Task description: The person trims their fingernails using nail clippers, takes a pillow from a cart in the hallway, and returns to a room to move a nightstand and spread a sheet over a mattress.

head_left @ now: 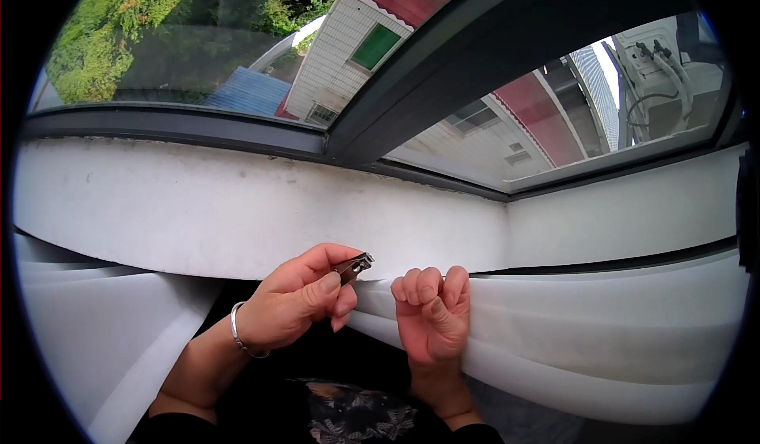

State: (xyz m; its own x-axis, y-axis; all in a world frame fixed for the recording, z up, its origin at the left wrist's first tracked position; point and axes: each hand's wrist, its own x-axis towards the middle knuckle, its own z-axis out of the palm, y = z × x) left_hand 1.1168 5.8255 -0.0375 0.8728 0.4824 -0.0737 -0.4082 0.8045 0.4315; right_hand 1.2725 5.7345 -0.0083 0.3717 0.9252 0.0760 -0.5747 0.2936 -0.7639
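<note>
My left hand (pixel 305 295) holds a small metal nail clipper (pixel 353 267) between thumb and fingers, its jaws pointing up and to the right. A silver bangle (pixel 236 327) circles the left wrist. To the right of the clipper, and apart from it, my right hand (pixel 434 309) is raised palm toward me, with its fingers curled in and the thumb bent across toward them. Nothing shows inside the right hand. Both hands are in front of the white window sill (pixel 237 214), near its front edge.
White curtains (pixel 602 333) hang at both sides below the sill. Dark window frames (pixel 412 88) cross the view above. Through the glass are trees, a tiled building and a blue roof. Black clothing with a printed patch (pixel 360 412) lies below the hands.
</note>
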